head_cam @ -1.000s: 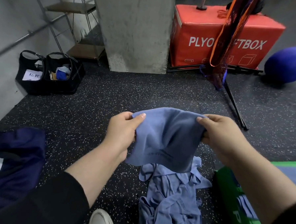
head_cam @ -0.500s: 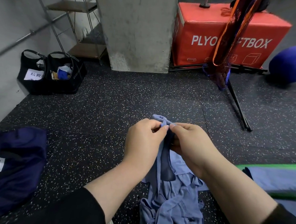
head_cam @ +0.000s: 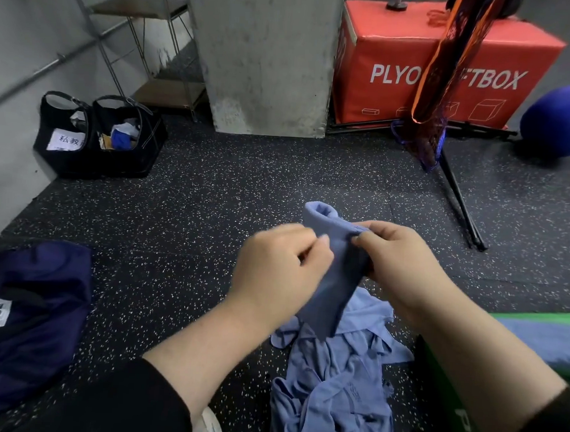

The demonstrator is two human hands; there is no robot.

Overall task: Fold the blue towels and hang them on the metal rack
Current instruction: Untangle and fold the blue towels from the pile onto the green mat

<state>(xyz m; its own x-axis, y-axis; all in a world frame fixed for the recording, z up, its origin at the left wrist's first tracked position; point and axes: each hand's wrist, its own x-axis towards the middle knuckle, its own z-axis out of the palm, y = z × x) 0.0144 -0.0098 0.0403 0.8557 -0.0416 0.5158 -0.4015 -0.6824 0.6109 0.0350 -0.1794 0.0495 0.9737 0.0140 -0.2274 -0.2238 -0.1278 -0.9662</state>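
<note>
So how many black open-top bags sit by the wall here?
2, side by side at the left wall: the left black bag bearing a white label, the right black bag holding blue and white items. Others may be hidden.

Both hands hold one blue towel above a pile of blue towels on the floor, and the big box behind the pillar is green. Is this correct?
Not quite. The box is red, as the head view shows. The rest is right: the left hand and right hand hold one blue towel above the pile on the floor.
</note>
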